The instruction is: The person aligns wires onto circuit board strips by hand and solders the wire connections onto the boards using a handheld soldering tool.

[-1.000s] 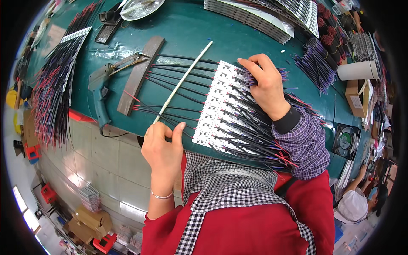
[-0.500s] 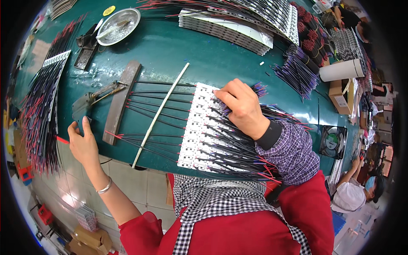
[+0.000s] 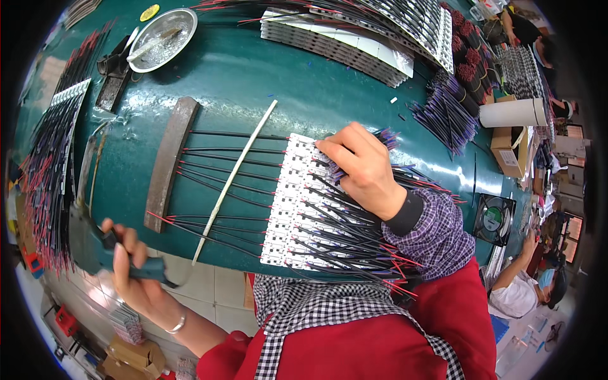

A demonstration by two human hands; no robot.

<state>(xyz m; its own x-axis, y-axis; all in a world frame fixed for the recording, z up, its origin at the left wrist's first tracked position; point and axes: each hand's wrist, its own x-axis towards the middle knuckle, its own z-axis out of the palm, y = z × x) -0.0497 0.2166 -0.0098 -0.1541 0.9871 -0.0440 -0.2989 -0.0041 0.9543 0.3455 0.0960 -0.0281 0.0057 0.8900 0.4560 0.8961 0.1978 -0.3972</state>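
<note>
- Fingers of the left hand (image 3: 130, 269) are curled tight around the dark handle of a soldering tool (image 3: 95, 244), down at the near left edge of the green table (image 3: 253, 76).
- That tool sits well to the left of the white strips, past the table's edge.
- Pressing down flat, the right hand (image 3: 362, 168) rests with its fingers spread on the white light strips (image 3: 294, 196) and the black wires (image 3: 342, 234) that lie across them. It holds nothing; it just pushes.
- These strips lie side by side near the middle of the table, partly under the right hand.
- Thin black wires with red tips (image 3: 221, 180) run left from the strips to a brown wooden bar (image 3: 171, 161).
- One long white stick (image 3: 235, 171) lies slanted over those wires, between the bar and the strips.
- Farther back sits a round metal dish (image 3: 163, 30), and more white strips are stacked (image 3: 342, 41) at the far side.
</note>
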